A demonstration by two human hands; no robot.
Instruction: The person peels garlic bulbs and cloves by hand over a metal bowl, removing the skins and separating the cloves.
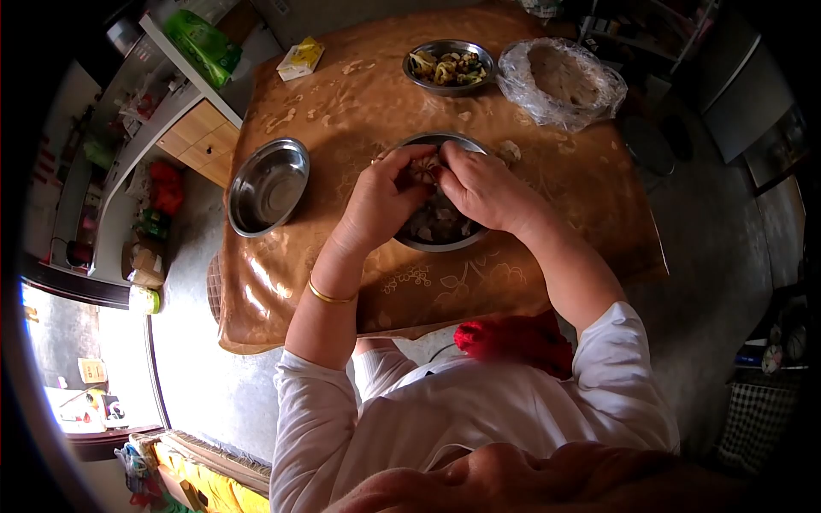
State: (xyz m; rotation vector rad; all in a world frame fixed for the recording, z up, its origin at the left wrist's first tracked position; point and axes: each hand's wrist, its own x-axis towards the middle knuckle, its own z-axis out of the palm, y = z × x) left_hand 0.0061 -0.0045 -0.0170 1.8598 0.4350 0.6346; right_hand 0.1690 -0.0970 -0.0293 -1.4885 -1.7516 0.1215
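Head view | three steel bowls | left hand, right hand fingers clamped on one small food piece

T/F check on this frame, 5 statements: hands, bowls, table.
1. Both hands, left hand and right hand, meet over the middle bowl. True.
2. The steel bowl to the left is full of food. False: it looks empty.
3. A gold bangle sits on the left wrist. True.
4. The far bowl is empty. False: it holds mixed pieces of food.
5. The plastic-covered dish stands on the floor. False: it stands on the table, far right corner.
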